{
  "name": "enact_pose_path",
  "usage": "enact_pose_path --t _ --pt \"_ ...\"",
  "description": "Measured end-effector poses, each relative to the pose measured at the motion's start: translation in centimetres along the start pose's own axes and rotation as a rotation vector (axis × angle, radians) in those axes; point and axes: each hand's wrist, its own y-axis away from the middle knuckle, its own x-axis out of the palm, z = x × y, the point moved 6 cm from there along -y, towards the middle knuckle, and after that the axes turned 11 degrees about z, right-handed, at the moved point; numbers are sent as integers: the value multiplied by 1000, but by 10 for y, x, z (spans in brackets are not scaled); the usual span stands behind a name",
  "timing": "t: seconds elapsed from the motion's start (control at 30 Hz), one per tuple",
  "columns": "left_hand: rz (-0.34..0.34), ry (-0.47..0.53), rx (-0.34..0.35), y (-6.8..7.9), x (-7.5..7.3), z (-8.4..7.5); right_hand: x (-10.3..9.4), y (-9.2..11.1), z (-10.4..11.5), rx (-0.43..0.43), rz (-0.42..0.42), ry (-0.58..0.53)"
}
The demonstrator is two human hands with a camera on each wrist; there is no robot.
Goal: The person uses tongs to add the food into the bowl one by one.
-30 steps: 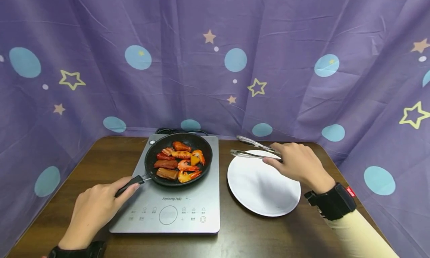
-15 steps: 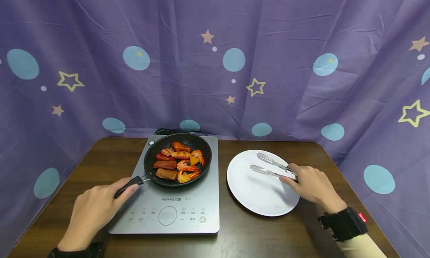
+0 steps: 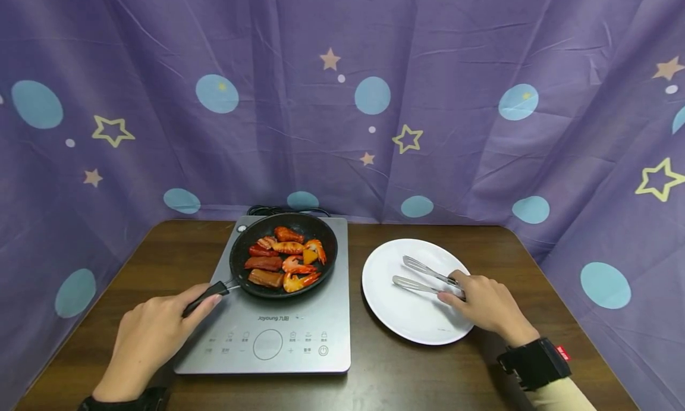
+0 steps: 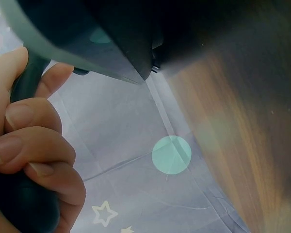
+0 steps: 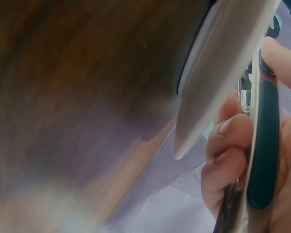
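Observation:
My left hand (image 3: 152, 333) grips the black handle (image 4: 26, 199) of a frying pan (image 3: 243, 244) on the left. The pan holds pieces of food (image 3: 289, 247): shrimp, a drumstick, slabs of meat and a yellow chunk. In my right hand (image 3: 489, 304) is a pair of metal tongs (image 3: 423, 286), its two arms spread apart over the white plate (image 3: 396, 316). Nothing shows between the tong tips. The right wrist view shows fingers curled round the tongs' dark green grip (image 5: 266, 145), close to the plate's edge.
Under the pan lies a silver induction cooktop (image 3: 299, 333) with a touch panel at its front. Its black cord (image 3: 267, 209) runs behind. Everything stands on a brown wooden table (image 3: 385, 375), with a purple patterned curtain (image 3: 455, 54) hanging behind.
From beyond the plate's far edge, my right hand has drawn the tongs back toward me, over the plate, then slightly left. The left hand and pan stay in place.

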Motion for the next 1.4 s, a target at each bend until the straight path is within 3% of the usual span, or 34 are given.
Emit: enact_pose_path --t 0.93,1.2,1.4 --pt "19 21 -10 -3 0 -6 11 -1 15 -55 -63 -36" --pt "136 43 -91 -1 3 -2 -5 4 21 -77 -46 -41" --pt "234 105 -92 2 -4 6 -27 21 12 -65 -76 -78"
